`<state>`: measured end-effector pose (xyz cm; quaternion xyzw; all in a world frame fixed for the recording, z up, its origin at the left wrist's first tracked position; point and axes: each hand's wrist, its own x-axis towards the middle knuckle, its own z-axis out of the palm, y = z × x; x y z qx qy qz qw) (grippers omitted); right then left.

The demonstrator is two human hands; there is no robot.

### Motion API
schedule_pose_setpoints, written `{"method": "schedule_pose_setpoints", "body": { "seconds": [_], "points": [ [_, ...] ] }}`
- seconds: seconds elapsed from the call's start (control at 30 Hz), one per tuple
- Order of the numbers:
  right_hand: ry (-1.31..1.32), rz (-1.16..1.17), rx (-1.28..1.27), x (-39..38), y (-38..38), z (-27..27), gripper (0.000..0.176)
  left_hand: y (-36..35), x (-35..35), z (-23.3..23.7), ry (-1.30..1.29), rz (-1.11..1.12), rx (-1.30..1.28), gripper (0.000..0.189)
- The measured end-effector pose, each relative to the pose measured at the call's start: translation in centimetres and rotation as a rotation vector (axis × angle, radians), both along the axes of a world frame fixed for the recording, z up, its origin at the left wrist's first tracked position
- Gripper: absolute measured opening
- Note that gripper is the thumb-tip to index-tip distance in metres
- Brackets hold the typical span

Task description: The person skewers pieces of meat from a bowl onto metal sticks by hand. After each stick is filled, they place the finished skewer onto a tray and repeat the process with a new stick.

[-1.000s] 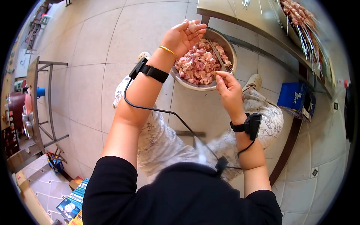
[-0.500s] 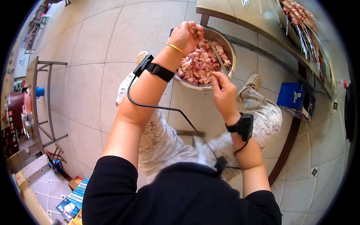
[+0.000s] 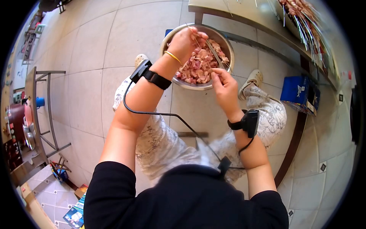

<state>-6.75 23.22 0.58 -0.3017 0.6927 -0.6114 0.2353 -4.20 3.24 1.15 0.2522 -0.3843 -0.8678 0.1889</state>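
A metal bowl (image 3: 230,49) of raw meat pieces (image 3: 198,65) stands on the floor between my feet. Over its upper left part, my left hand (image 3: 185,42) has its fingers closed on a thin metal skewer (image 3: 196,40). At the bowl's lower right rim is my right hand (image 3: 224,84), thumb and forefinger pinched together; whatever lies between them is too small to make out. More thin skewers (image 3: 216,54) lie slanting across the meat at the bowl's right side.
A metal table (image 3: 244,19) at the top right bears meat skewers (image 3: 303,19) with their bare ends hanging over a container's edge. Below it sits a blue box (image 3: 297,93). Metal table legs (image 3: 49,107) rise at the left. A cable (image 3: 167,114) runs between my wrist devices.
My view has shifted slightly. My left hand has turned and opened its grip a little, still at the skewer over the bowl. My right hand remains near the lower right rim.
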Motion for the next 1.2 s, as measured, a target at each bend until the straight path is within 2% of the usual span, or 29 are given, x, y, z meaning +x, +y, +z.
{"method": "schedule_pose_setpoints", "body": {
  "seconds": [0.03, 0.13, 0.2, 0.3, 0.33, 0.37, 0.43, 0.47, 0.5, 0.57, 0.67, 0.77, 0.8, 0.9, 0.93, 1.13, 1.2],
  "points": [
    [-0.163, -0.007, -0.036, -0.1, -0.2, 0.2, 0.015, 0.6, 0.0, -0.1, -0.026, -0.055, 0.046, 0.014],
    [-0.249, -0.021, -0.055, -0.7, -0.3, 0.0, 0.016, 2.7, 0.1, -0.3, 0.036, -0.182, 0.024, 0.014],
    [-0.227, -0.019, -0.031, -1.1, -0.3, -0.4, 0.017, 3.1, 0.2, -0.6, 0.006, -0.298, 0.024, 0.014],
    [-0.191, -0.016, -0.010, -1.7, -0.3, -0.4, 0.018, 3.1, 0.1, -0.5, -0.067, -0.249, -0.077, 0.018],
    [-0.181, -0.015, -0.009, -1.9, -0.2, -0.3, 0.018, 2.2, 0.3, -1.2, -0.037, -0.317, -0.149, 0.024],
    [-0.196, -0.036, -0.015, -2.1, -0.2, -0.4, 0.018, 1.4, 0.8, -1.3, -0.113, -0.300, -0.254, 0.035],
    [-0.224, -0.080, -0.027, -2.6, 0.2, -0.5, 0.018, -0.7, 0.7, -1.7, -0.210, -0.260, -0.271, 0.044],
    [-0.266, -0.054, -0.041, -3.0, 0.7, -0.7, 0.019, -1.2, 1.1, -1.9, -0.273, -0.197, -0.448, 0.045],
    [-0.267, -0.062, -0.027, -3.3, 1.1, -0.6, 0.019, -2.4, 0.9, -4.2, -0.326, -0.160, -0.722, 0.043],
    [-0.268, -0.077, 0.001, -3.5, 1.7, -0.3, 0.020, -2.9, 1.7, -4.9, -0.385, -0.186, -1.019, 0.028],
    [-0.243, -0.090, 0.016, -3.6, 2.0, -0.2, 0.020, -1.6, 2.0, -3.8, -0.504, -0.405, -1.484, 0.017],
    [-0.205, -0.096, 0.036, -3.6, 2.2, -0.7, 0.019, -0.1, 1.9, -5.3, -0.411, -0.651, -1.815, 0.021],
    [-0.184, -0.095, 0.054, -3.6, 2.2, -0.8, 0.018, 0.3, 1.7, -5.2, -0.462, -0.779, -1.822, 0.022],
    [-0.134, -0.097, 0.087, -3.5, 2.2, -0.5, 0.018, 1.2, 1.7, -6.5, -0.465, -0.672, -2.010, 0.018],
    [-0.129, -0.098, 0.081, -3.4, 2.2, -0.2, 0.018, 1.3, 1.5, -6.5, -0.493, -0.722, -1.989, 0.019],
    [-0.088, -0.070, 0.065, -3.3, 1.9, 0.0, 0.018, 1.2, 1.7, -7.2, -0.485, -0.651, -2.113, 0.019],
    [-0.086, -0.074, 0.061, -3.3, 1.9, -0.1, 0.018, 0.7, 1.6, -6.7, -0.458, -0.692, -1.917, 0.017]
  ]
}}
